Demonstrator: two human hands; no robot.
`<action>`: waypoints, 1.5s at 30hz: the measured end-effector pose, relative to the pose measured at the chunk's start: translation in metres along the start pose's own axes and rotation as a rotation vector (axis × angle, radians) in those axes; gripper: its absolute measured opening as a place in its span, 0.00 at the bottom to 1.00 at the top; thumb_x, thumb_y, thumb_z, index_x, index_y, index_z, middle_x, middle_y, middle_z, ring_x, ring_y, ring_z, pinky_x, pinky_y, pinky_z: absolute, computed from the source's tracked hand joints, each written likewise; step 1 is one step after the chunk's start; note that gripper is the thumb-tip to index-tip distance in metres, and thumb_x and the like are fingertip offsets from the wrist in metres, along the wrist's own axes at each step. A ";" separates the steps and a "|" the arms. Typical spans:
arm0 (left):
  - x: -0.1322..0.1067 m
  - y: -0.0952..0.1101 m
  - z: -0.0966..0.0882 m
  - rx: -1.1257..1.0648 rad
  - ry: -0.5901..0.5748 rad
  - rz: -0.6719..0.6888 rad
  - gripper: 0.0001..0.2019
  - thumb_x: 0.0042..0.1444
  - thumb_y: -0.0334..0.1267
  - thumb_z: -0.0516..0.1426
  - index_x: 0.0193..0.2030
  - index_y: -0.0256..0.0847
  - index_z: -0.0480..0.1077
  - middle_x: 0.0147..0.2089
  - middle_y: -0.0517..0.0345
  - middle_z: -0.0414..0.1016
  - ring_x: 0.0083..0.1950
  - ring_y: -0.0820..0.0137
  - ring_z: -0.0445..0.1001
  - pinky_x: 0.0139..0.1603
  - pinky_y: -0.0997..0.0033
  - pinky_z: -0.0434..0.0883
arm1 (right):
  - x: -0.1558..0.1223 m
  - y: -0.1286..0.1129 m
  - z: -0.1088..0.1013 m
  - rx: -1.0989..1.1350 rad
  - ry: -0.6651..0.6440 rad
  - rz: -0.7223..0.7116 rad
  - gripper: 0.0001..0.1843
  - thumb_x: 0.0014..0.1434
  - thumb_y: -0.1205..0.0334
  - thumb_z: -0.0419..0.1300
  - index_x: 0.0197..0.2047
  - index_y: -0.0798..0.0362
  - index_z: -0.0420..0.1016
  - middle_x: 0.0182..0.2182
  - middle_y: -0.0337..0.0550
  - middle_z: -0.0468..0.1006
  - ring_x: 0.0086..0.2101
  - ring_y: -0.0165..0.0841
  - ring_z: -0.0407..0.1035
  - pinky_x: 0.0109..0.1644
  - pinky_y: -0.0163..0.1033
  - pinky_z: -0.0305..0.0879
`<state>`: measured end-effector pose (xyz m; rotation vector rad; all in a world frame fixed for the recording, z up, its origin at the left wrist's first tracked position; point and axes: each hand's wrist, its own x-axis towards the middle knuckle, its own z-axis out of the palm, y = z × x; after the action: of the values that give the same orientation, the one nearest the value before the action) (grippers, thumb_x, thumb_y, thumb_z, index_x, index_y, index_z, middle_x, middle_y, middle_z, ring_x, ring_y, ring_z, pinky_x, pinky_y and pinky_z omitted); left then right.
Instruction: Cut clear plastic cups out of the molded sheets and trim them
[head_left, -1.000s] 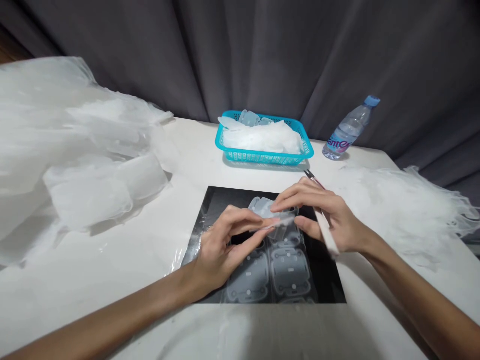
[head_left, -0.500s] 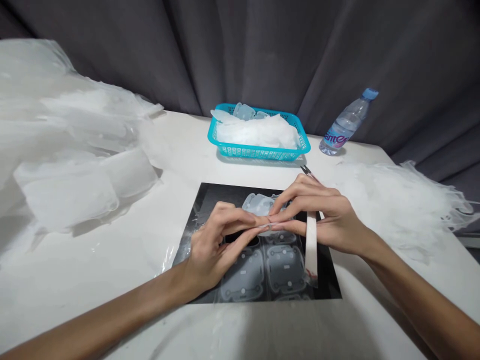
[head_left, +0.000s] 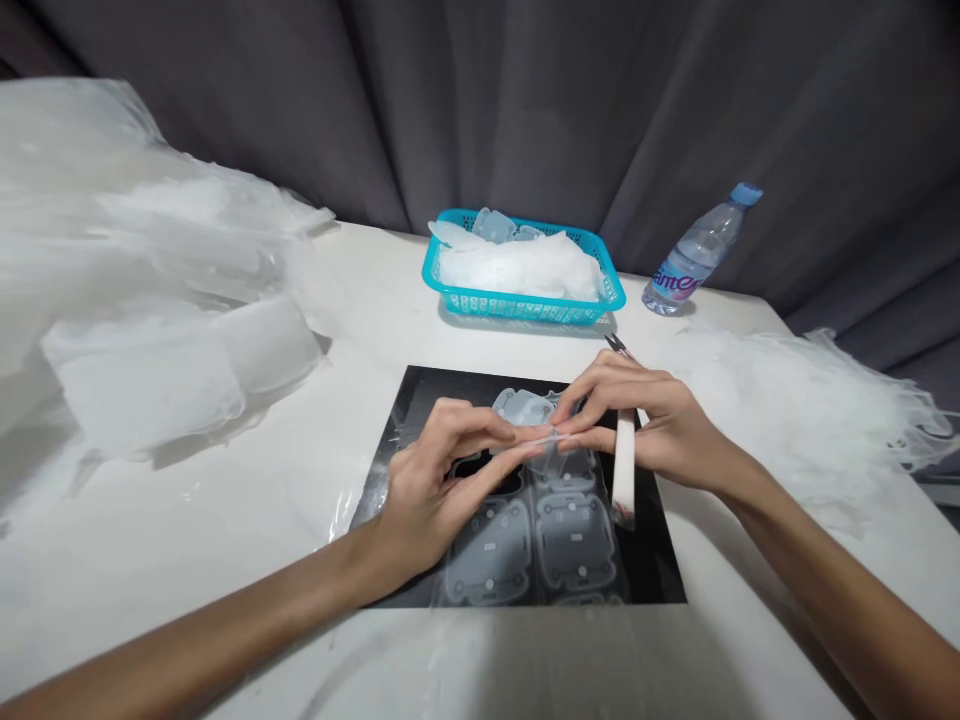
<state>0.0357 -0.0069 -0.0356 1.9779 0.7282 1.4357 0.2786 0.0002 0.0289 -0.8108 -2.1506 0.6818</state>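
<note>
A translucent plastic sheet (head_left: 491,545) with several rounded-square outlines lies over a black mat (head_left: 649,570). My left hand (head_left: 442,480) and my right hand (head_left: 645,425) meet above it, fingertips almost touching. Each pinches a thin edge of the clear plastic between thumb and fingers, and a narrow bit shows between them. A slim tool with pointed metal tips (head_left: 616,344) and a white-wrapped handle (head_left: 624,470) is tucked in my right hand; its middle is hidden by the fingers. Just behind the hands, a rounded translucent piece (head_left: 521,405) lies on the mat.
A blue basket (head_left: 525,308) with white and translucent pieces stands at the back of the white table (head_left: 360,300). Right of it is a water bottle (head_left: 697,255). Piles of translucent sheets (head_left: 150,380) lie left, and stringy plastic scraps (head_left: 795,410) lie right. A grey curtain hangs behind.
Both pinching hands have shifted slightly right along the plastic. The white handle in my right hand has swung a little, its lower end now higher.
</note>
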 end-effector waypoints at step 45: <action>0.009 0.000 -0.008 -0.004 -0.506 0.261 0.49 0.59 0.39 0.70 0.81 0.44 0.47 0.75 0.39 0.63 0.75 0.50 0.64 0.73 0.47 0.67 | -0.047 -0.015 0.077 0.122 0.502 0.331 0.26 0.63 0.57 0.69 0.62 0.42 0.68 0.37 0.38 0.76 0.28 0.31 0.61 0.33 0.39 0.66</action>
<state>0.0300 0.0009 -0.0279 2.3621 0.2492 0.9915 0.2391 -0.0601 -0.0274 -1.1467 -1.5283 0.6784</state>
